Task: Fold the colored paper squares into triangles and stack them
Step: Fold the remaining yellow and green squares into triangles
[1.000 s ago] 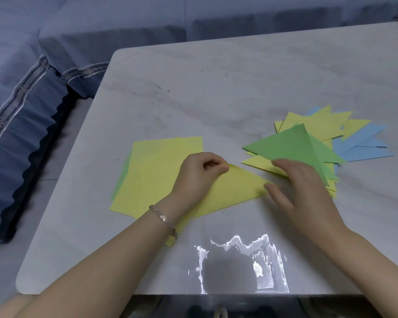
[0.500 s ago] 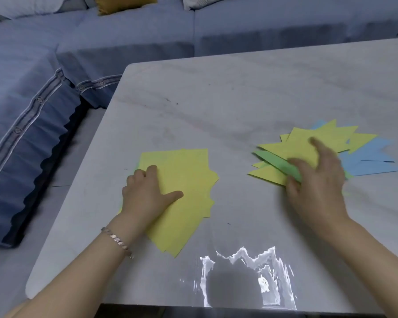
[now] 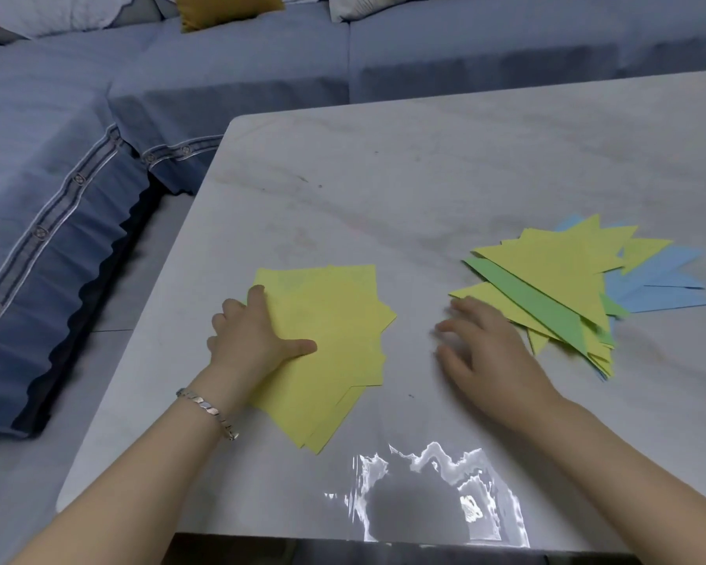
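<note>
My left grip (image 3: 257,340) lies relaxed, palm-down on the fanned yellow paper squares (image 3: 335,320), thumb spread. Right grip (image 3: 490,352) is splayed and empty, just beside the messy pile of sharp yellow, green and blue triangles (image 3: 555,275) on the glossy marbled bench (image 3: 384,189).

the pile of paper squares (image 3: 335,332) is lying on the table (image 3: 384,177) under the left hand (image 3: 257,340), spreading out to that hand's right. the right hand (image 3: 490,352) is sitting between the two piles, with the stack of folded triangles (image 3: 555,287) lying just beside its fingertips, to its right. the sofa (image 3: 78,157) is running beyond both hands, behind and left of the table.
</note>
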Demonstrator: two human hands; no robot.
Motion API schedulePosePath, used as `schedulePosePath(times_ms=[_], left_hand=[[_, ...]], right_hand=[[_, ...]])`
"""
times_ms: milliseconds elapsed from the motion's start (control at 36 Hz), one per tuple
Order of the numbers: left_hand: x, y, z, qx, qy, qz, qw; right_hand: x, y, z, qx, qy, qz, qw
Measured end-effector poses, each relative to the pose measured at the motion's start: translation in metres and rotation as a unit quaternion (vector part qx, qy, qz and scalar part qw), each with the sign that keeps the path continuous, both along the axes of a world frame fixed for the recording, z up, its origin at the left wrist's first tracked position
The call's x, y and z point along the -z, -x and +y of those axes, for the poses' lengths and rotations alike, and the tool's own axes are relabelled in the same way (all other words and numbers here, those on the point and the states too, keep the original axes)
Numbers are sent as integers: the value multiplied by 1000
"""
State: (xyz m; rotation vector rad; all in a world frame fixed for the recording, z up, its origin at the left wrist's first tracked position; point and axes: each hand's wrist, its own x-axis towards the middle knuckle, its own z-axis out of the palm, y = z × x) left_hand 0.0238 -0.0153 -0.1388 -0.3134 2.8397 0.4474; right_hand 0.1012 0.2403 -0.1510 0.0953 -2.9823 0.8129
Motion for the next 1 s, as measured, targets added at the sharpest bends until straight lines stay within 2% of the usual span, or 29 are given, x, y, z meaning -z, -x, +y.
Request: schedulePosePath(times_ms=[167, 361, 444, 500, 611, 667, 750, 889, 944, 1000], left_hand=[[-6, 0, -14, -10, -89, 96, 991], [-5, -14, -24, -5, -99, 184, 978], [-15, -18, -17, -10, -144, 219, 965], [-26, -18, -8, -28, -211, 200, 956], [-45, -17, 14, -54, -385, 65, 919], [-49, -18, 25, -53, -434, 17, 899], [-49, -20, 39, -37, -450, -11, 892], [-43, -26, 54, 30, -431, -6, 902], [-40, -30, 61, 83, -410, 4, 908], [-39, -37, 66, 144, -384, -3, 912]], right_hand=[[2, -14, -19, -73, 26, -8, 997], [2, -20, -17, -78, 43, -16, 996], [2, -22, -14, -81, 41, -6, 996], [1, -23, -13, -82, 46, 8, 996], [-6, -23, -14, -107, 40, 61, 992], [-8, -24, -14, -134, 16, 111, 985], [-13, -25, -12, -175, 19, 189, 966], [-15, -27, -3, -251, -12, 205, 946], [-17, -28, -3, -240, 28, 187, 952], [-19, -28, -3, -183, 104, 151, 966]])
